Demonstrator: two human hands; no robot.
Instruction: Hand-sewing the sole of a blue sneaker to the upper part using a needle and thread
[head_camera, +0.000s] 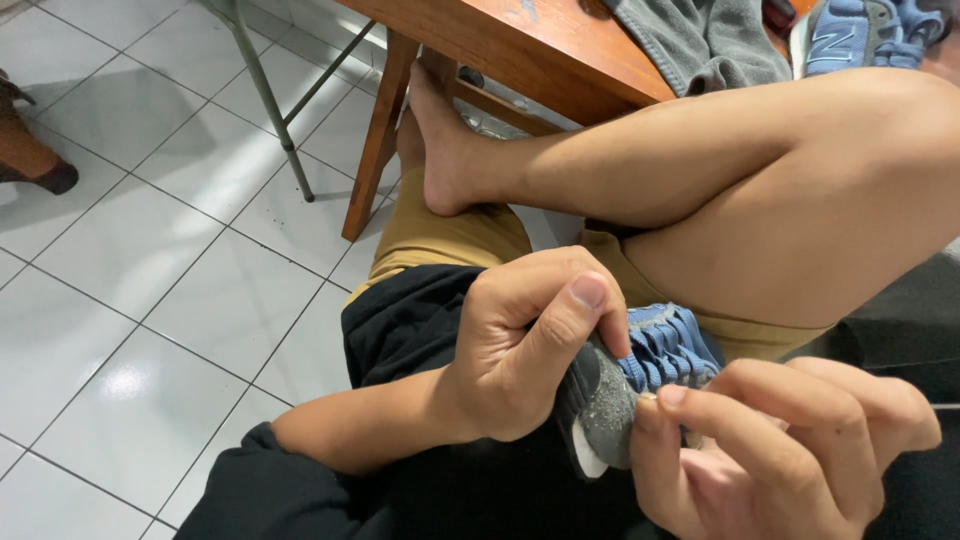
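A grey sneaker (604, 400) with blue laces (668, 350) rests on my lap, its toe pointing toward me. My left hand (530, 340) is shut on the sneaker, thumb pressed along its upper near the laces. My right hand (770, 440) sits just right of the toe, thumb and forefinger pinched together at the shoe's edge, apparently on something too small to make out. My crossed bare leg (720, 170) lies above the shoe.
A wooden table (520, 50) stands ahead, with a grey cloth (700, 40) and a second blue sneaker (860, 35) on it. A metal chair leg (265, 100) rises over the white tiled floor (150, 300). A brown object (25, 150) is at far left.
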